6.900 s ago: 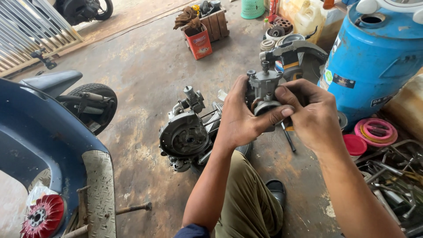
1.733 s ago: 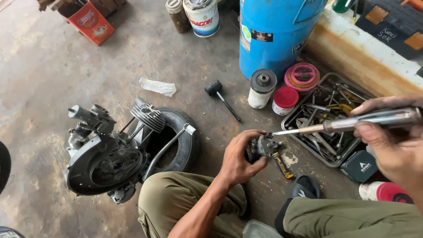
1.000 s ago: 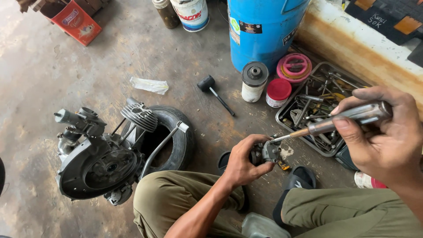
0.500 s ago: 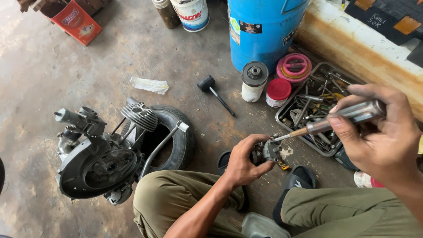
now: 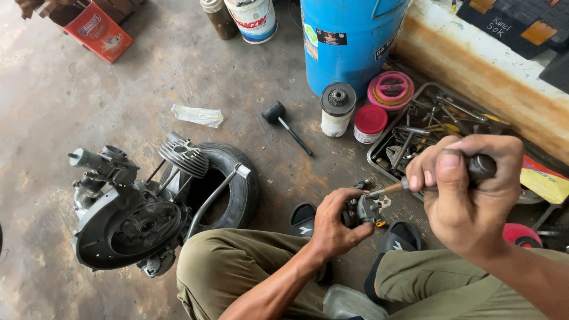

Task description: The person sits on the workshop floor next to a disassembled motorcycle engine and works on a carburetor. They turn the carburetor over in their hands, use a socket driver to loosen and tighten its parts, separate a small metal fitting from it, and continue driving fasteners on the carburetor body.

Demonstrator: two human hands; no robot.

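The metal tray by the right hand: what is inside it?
The tray holds a jumble of loose metal hand tools. The right hand, gripping a screwdriver, covers its near part, so that portion's contents are hidden.

Two hands: the left hand (image 5: 335,228) around one carburetor (image 5: 366,208), the right hand (image 5: 468,189) on one screwdriver (image 5: 438,176). One engine (image 5: 133,213), one tyre (image 5: 228,184), one mallet (image 5: 285,125), one blue drum (image 5: 347,41), one tool tray (image 5: 427,127), two sandals (image 5: 303,218), one red box (image 5: 98,29).
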